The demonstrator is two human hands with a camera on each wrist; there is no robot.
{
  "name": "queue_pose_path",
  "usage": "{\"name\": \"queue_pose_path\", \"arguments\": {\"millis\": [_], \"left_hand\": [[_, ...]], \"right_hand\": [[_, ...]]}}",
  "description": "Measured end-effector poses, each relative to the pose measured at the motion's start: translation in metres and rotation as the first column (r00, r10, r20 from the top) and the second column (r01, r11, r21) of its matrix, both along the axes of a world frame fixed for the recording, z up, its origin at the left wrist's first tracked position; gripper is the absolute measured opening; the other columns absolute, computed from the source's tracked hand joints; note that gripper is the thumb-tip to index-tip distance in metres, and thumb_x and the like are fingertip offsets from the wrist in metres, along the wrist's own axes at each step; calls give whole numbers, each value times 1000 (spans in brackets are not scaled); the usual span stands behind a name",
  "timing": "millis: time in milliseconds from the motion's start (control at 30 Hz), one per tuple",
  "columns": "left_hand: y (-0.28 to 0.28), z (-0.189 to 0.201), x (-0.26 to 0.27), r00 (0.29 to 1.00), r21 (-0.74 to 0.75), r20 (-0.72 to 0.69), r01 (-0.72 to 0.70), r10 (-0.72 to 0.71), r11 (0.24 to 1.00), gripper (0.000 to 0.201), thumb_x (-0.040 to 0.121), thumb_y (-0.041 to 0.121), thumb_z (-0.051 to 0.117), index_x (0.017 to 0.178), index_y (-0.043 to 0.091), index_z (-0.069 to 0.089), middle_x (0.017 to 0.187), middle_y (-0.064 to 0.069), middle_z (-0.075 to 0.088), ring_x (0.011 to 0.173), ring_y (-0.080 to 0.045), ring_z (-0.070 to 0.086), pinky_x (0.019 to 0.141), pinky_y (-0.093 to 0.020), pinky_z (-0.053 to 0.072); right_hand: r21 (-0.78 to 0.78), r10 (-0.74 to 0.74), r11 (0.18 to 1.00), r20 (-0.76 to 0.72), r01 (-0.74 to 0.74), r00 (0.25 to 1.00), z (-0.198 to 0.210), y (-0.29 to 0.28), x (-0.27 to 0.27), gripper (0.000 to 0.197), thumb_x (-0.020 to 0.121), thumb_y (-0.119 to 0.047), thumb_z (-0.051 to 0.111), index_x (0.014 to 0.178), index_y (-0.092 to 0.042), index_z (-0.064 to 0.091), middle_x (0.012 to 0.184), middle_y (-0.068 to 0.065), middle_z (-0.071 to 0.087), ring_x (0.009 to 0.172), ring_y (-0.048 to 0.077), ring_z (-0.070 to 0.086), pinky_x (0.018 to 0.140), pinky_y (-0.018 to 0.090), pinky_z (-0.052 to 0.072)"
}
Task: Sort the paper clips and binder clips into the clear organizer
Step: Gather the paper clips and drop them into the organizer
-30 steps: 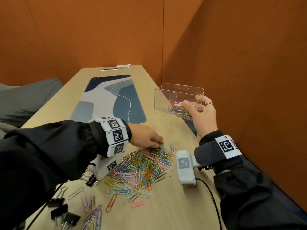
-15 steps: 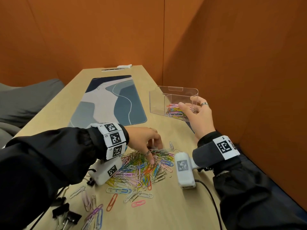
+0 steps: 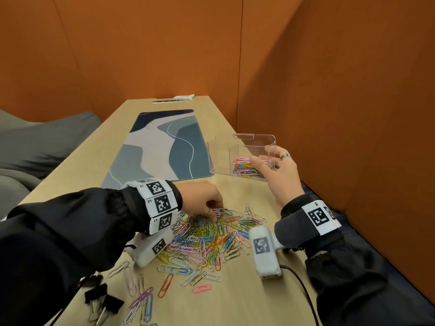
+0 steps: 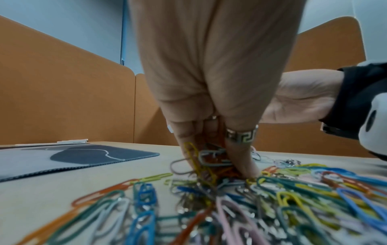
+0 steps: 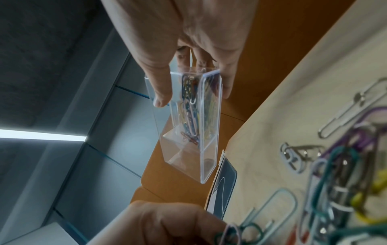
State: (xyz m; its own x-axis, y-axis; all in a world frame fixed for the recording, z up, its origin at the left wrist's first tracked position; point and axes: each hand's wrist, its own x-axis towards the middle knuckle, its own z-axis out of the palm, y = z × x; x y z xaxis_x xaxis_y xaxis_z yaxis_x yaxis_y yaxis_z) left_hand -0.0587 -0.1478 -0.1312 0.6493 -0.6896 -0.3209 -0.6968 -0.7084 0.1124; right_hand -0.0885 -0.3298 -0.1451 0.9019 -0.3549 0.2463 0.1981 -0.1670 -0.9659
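Left hand (image 3: 204,199): fingers curled, pinching paper clips (image 3: 207,241) from the heap on the wooden table (image 3: 237,300) | Right hand (image 3: 280,175): grips clear organizer (image 3: 240,152), tilted, one compartment holding clips | Binder clips (image 3: 101,300): table's near-left edge.
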Motion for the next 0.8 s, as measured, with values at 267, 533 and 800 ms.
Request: {"name": "queue_pose_path", "arguments": {"millis": [267, 533, 800], "left_hand": [[18, 9, 3, 999, -107, 1, -51, 51, 993, 29, 86, 28, 67, 108, 9, 67, 102, -4, 69, 83, -14, 55, 80, -25, 45], [34, 69, 6, 990, -377, -115, -114, 76, 919, 11, 82, 19, 70, 76, 27, 64, 63, 13, 65, 56, 2, 57, 62, -12, 46], [8, 119, 19, 983, -676, -154, -176, 96, 716, 14, 79, 10, 71, 79, 25, 68, 63, 16, 68, 60, 5, 59, 64, -8, 46]], "right_hand": [[77, 87, 993, -22, -85, 996, -2, 2, 1, 42, 82, -24, 71, 116, -24, 46, 113, 3, 60, 109, 23, 60, 97, 46, 49], [233, 260, 944, -93, -233, 961, -10, 6, 4, 40, 77, -24, 75, 111, -27, 54, 118, 12, 64, 112, 31, 59, 101, 54, 43], [225, 370, 912, -92, -342, 925, -9, 14, -4, 55, 73, -27, 75, 121, -17, 51, 113, 10, 68, 109, 27, 62, 102, 56, 42]]}}
